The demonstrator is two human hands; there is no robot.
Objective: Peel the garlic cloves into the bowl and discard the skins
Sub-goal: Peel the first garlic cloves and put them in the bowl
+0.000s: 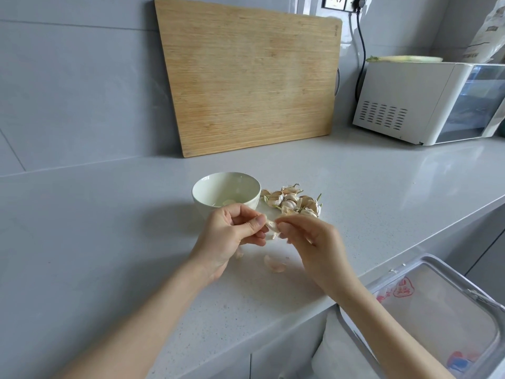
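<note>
Pinching one garlic clove (272,227) between both hands, you hold it just above the counter (109,228), in front of the bowl (203,187). Your left hand (232,232) has its thumb and curled fingers closed on the clove's left end. Your right hand (314,242) meets it from the other side, fingertips nipped tight on the right end, where papery skin shows. The clove sits exactly between the two grips, and most of it is hidden by your fingers.

A pale peeled clove (229,202) lies in the bottom of the bowl. The pile of unpeeled cloves (293,201) rests on the counter just beside the bowl, on its right, beyond your right hand. A loose skin (274,264) lies on the counter below your hands.

An open bin (426,258) with a plastic liner stands below the counter edge at your right. A wooden cutting board (251,77) leans against the wall behind.
</note>
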